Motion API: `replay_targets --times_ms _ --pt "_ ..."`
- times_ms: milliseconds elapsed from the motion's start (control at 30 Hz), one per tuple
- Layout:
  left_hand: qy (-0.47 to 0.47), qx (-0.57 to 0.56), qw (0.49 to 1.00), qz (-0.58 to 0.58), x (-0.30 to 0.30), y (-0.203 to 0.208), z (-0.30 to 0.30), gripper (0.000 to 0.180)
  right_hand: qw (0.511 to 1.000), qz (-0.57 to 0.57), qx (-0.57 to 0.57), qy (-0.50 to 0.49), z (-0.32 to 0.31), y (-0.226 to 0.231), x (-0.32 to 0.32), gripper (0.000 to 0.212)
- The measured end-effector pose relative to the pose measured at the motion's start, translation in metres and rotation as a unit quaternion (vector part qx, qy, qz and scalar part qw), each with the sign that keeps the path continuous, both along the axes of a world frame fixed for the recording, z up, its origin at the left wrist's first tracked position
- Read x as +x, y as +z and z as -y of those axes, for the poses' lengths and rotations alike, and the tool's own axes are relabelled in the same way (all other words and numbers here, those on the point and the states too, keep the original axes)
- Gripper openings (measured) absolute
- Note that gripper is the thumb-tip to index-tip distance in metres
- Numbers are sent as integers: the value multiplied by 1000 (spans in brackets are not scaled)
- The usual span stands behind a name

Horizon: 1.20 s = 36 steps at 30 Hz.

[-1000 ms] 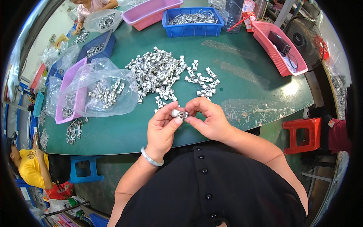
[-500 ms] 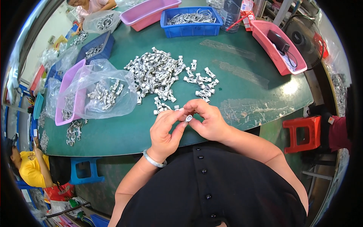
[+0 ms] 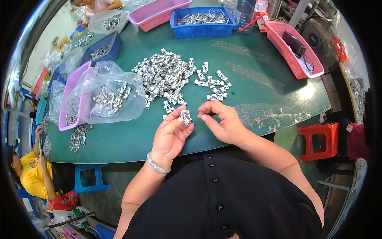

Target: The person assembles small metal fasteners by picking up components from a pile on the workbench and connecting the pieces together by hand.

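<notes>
Between the thumb and fingers of my left hand (image 3: pixel 171 133) is a small silver metal fitting (image 3: pixel 186 118) with an open looped body and capped end. My right hand (image 3: pixel 225 124) hovers just to its right, apart from the fitting, fingers curled and the thumb tip close to the index finger. Whether anything tiny sits in that pinch I cannot make out. Beyond my hands lies a large pile of similar fittings (image 3: pixel 163 73) on the green table (image 3: pixel 159 139). A smaller loose group of fittings (image 3: pixel 215 85) lies to the pile's right.
A clear plastic bag (image 3: pixel 133 109) with more fittings lies against a purple basket (image 3: pixel 75 95) at left. A blue tray (image 3: pixel 203 32) of metal rings and a pink basket (image 3: pixel 292 51) stand farther back. A red stool (image 3: pixel 318 141) is at right. Other people are at left.
My hands have drawn apart. The left has turned palm up and moved slightly left with the fitting, which both hands were at before; the right has let go of it.
</notes>
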<state>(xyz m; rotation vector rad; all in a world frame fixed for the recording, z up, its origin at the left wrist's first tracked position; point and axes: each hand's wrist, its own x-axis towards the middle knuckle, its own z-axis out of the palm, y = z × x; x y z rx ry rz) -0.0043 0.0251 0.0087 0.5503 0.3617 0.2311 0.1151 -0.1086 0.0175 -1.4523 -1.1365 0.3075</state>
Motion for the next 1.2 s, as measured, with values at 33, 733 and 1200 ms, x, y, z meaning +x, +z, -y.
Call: replay_targets --times_ms 33,733,1200 --pt "-4 -19 1000 5 0 -3 -1 28 1000 0 0 0 1 0 2 16" --pt "67 74 994 -53 -25 0 -12 9 890 412 -192 32 -35 1 14 24" --pt "82 170 980 -67 -27 -4 -4 20 910 356 -189 95 -26 1 21 15"
